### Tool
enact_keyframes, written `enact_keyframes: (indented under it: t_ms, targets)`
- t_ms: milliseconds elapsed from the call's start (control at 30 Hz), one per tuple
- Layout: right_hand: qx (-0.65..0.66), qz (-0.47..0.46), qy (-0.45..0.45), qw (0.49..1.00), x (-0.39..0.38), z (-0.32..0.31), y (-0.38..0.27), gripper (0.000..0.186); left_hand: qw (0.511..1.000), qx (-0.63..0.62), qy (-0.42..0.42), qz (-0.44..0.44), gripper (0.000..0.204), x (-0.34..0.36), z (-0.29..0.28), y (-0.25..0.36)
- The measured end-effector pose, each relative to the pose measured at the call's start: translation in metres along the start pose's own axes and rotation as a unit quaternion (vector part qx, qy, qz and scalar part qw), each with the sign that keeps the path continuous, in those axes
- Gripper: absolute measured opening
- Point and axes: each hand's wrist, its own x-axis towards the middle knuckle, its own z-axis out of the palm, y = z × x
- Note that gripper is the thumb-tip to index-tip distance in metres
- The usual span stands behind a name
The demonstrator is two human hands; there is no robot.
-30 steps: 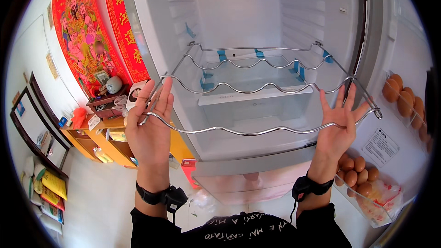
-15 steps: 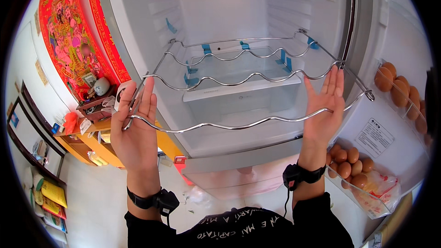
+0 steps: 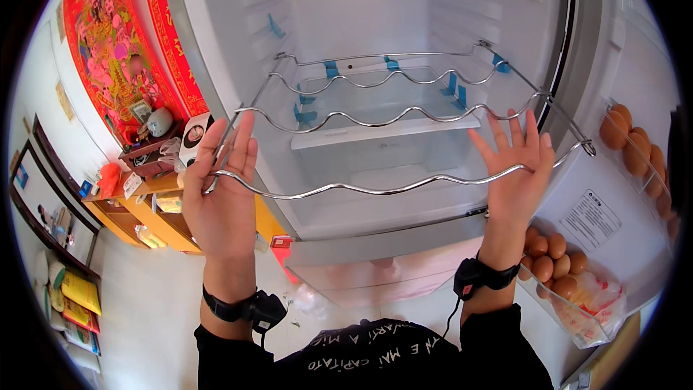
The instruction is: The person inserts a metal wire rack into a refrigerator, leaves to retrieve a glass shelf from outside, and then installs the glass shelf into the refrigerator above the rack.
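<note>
A chrome wire rack with wavy bars [image 3: 386,191] stretches level across the open fridge [image 3: 339,7], its far end inside the compartment. My left hand [image 3: 225,209], palm up, has the rack's near left corner between its fingers. At the right end, my right hand [image 3: 514,184] is palm up below the rack, fingers stretched and spread, against the near bars. Blue tape pieces [image 3: 452,87] show around a clear shelf [image 3: 375,90] beyond and beneath the rack.
The fridge door [image 3: 570,173] stands open at the right, with brown eggs [image 3: 554,256] in its bins and a plastic bag [image 3: 599,296] beside them. A wooden cabinet [image 3: 155,191] with clutter is at the left, near stacked bags [image 3: 81,292] on the floor.
My right hand's fingers have spread wider apart. The rack and both hands sit slightly farther right in the picture, and the front bar appears a little higher.
</note>
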Motion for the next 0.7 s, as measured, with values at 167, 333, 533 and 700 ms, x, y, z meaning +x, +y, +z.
enact_keyframes:
  t_ms: [167,333,533,700]
  targets:
    - [0.029,-0.045,-0.014,0.998,0.0,-0.009,0.02,0.078,0.999,0.01,0.032,0.013,0.046,-0.004,0.01,-0.006]
    - [-0.033,-0.1,-0.045,0.993,-0.002,-0.016,0.034,0.086,0.999,0.024,0.034,0.021,0.047,-0.004,0.007,-0.012]
    - [0.016,-0.027,-0.048,0.998,-0.004,-0.002,0.028,0.084,0.998,0.04,0.044,0.015,0.046,-0.005,-0.002,-0.013]
    - [0.02,-0.023,-0.044,0.999,-0.002,-0.002,0.023,0.07,0.997,0.063,0.034,-0.012,0.046,-0.01,-0.009,-0.015]
